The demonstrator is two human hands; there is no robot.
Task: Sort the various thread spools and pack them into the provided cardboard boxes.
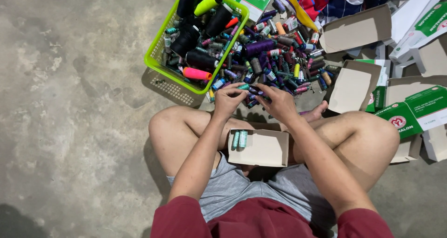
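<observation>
I see left hand (228, 97) pinching a small teal thread spool (244, 86) at the pile edge; right hand (278, 101) curled over mixed spools (279, 56), grip unclear. Open cardboard box (263, 149) on lap w/ 2 teal spools (239, 139). Lime plastic mesh basket (160, 52) on rough concrete floor (74, 117).

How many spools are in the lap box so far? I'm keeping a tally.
2. Both teal spools lie side by side at the left end of the open cardboard box on the lap; the rest looks bare, though its near wall may hide something.
</observation>
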